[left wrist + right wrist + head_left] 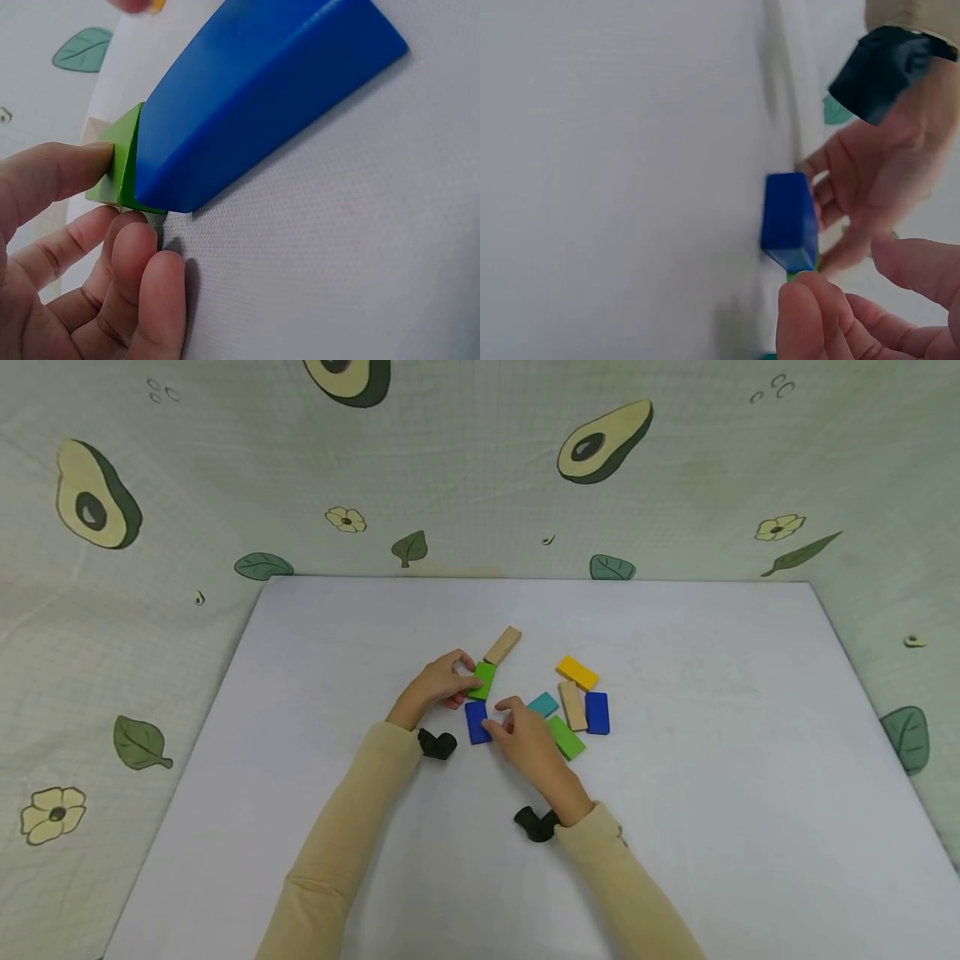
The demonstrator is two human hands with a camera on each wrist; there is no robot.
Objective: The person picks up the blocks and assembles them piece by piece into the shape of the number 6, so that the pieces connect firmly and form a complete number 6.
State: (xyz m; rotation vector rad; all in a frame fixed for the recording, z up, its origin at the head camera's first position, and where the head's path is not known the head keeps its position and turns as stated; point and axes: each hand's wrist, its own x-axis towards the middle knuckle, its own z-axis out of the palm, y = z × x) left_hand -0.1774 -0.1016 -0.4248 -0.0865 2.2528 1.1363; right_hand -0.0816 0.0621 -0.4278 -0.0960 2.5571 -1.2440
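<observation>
My left hand [441, 682] pinches a green block [485, 675], thumb on its face and index finger at its side in the left wrist view. The green block lies in a line between a plain wooden block [503, 644] and a blue block [476, 724]. In the left wrist view the blue block [247, 97] stands large in front, its end against the green one. My right hand [529, 743] hovers just right of the blue block, thumb and fingers apart. The right wrist view shows nothing between them, with the blue block [786, 214] beyond the fingertips.
Right of my right hand lie a light blue block [543, 704], a second green block [566, 738], another wooden block [573, 706], another blue block [597, 713] and a yellow block [577, 672]. All rest on a white table [712, 760] before an avocado-print cloth [480, 468].
</observation>
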